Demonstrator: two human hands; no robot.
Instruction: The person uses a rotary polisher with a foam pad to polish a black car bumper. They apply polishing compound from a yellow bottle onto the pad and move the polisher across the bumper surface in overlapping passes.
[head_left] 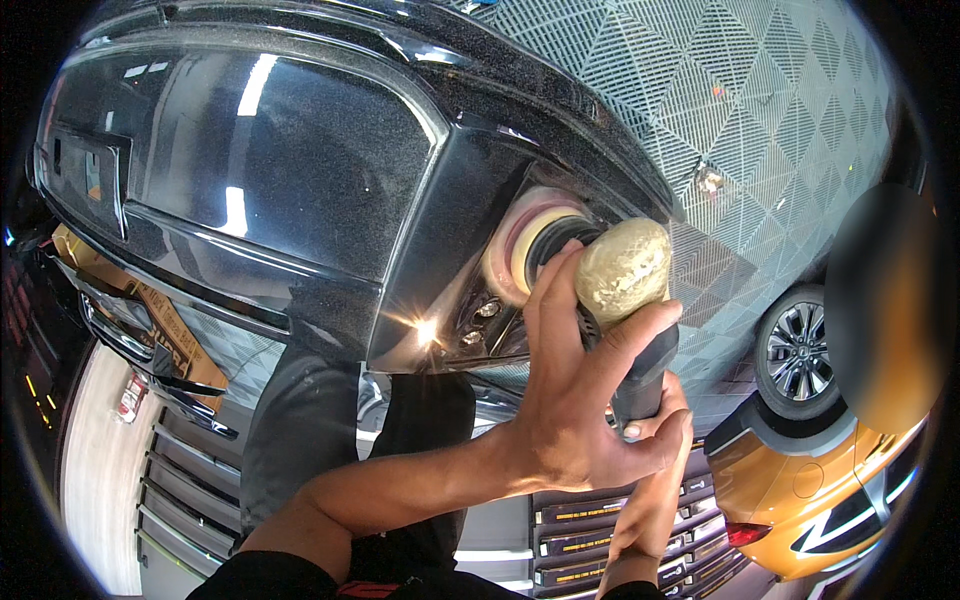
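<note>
A rotary polisher [624, 268] with a worn gold head and a black body is in both my hands. Its round foam pad [515, 240], pinkish and cream, rests against the lamp [482, 322] at the corner of a black car [300, 150]. My left hand [570, 400] wraps round the polisher's head, fingers spread over its front. Behind it, my right hand [668, 425] is closed round the polisher's black handle, partly hidden by my left hand. Fine dust covers the car's panels, and a bright light glints beside the lamp.
Grey grid tiles [740, 130] make up the floor. An orange car [790, 480] with a dark wheel [797, 350] stands at the right. Cardboard packaging [165, 320] lies at the left. Shelves with long boxes [580, 545] are behind my arms.
</note>
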